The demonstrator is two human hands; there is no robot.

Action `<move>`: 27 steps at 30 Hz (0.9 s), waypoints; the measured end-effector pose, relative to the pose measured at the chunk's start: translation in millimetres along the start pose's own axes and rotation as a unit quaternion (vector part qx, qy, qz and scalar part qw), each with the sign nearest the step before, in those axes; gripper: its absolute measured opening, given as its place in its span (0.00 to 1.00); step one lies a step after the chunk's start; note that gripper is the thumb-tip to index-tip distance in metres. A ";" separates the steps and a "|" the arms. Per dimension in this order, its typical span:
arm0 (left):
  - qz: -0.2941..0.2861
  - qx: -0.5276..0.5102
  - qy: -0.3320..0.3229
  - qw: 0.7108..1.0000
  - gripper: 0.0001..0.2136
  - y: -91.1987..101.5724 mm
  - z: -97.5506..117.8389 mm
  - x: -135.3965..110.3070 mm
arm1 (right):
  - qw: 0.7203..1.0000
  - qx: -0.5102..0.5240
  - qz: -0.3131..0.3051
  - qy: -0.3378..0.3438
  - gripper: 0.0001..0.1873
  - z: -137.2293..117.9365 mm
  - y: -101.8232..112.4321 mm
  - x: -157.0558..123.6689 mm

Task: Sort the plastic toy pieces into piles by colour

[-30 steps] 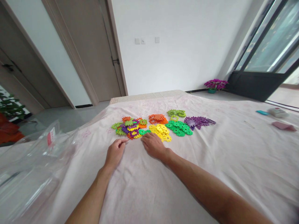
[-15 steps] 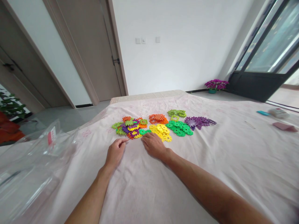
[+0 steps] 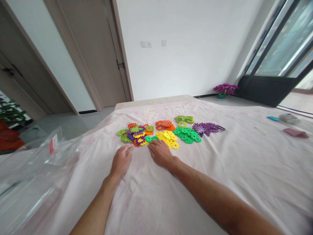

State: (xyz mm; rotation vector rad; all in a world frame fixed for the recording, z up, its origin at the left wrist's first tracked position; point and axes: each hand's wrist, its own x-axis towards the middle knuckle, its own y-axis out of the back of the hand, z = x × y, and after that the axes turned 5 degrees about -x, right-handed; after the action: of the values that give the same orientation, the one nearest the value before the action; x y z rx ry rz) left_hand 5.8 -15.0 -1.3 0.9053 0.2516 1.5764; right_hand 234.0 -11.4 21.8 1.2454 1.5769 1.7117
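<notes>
My left hand rests on the cloth at the near left edge of a mixed pile of toothed plastic pieces, its fingers stretched toward the pile and nothing seen in them. My right hand lies palm down, fingers loosely bent, close in front of small green discs and a heap of yellow notched discs. Whether its fingertips touch the discs cannot be made out. Beyond are an orange heap, a green heap, a lime-green heap and a purple heap.
Clear plastic packaging lies on the left of the pink-white cloth. Toward the right edge are a blue item, a whitish pack and a dull pink piece. Purple flowers stand on the floor.
My left hand's fingers have straightened slightly. My right hand and the heaps stay in place; the view has shifted very slightly.
</notes>
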 end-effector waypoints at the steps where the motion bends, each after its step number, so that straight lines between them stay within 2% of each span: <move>1: 0.013 0.012 -0.012 1.000 0.17 -0.4 -0.5 0.3 | 1.000 -0.002 0.001 0.001 0.14 -0.1 0.1 0.0; 6: 0.100 0.100 -0.061 0.988 0.20 0.2 3.5 -0.4 | 1.000 -0.013 0.010 -0.003 0.14 -2.0 0.2 0.8; 8: 0.107 0.147 -0.076 0.980 0.21 0.3 10.4 1.6 | 1.000 -0.020 0.015 -0.004 0.14 -3.1 0.2 1.7; 12: 0.033 0.194 -0.131 0.972 0.22 -7.6 30.9 21.7 | 0.999 -0.023 0.025 -0.005 0.13 -3.2 0.8 3.1; 16: -0.085 0.186 -0.199 0.958 0.18 -29.3 52.3 55.4 | 0.999 -0.021 0.028 -0.018 0.11 1.8 3.0 2.6; 18: -0.118 0.190 -0.206 0.953 0.19 -41.6 59.1 67.5 | 0.999 -0.019 0.026 -0.035 0.11 5.0 4.3 2.0; 22: -0.171 0.198 -0.196 0.945 0.21 -58.4 58.6 74.8 | 0.998 -0.004 0.030 -0.056 0.10 9.4 5.4 1.5; 25: -0.206 0.204 -0.198 0.936 0.21 -62.0 51.4 72.6 | 0.997 0.013 0.031 -0.065 0.11 10.6 4.4 2.0; 27: -0.208 0.214 -0.194 0.935 0.20 -61.7 47.8 70.3 | 0.997 0.021 0.035 -0.065 0.12 11.2 3.3 2.3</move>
State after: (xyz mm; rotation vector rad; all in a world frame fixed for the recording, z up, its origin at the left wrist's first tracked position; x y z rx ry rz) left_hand 86.8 48.3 20.4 1.3780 0.4808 0.9374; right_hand 243.3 -4.5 24.7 1.4190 1.5158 1.6112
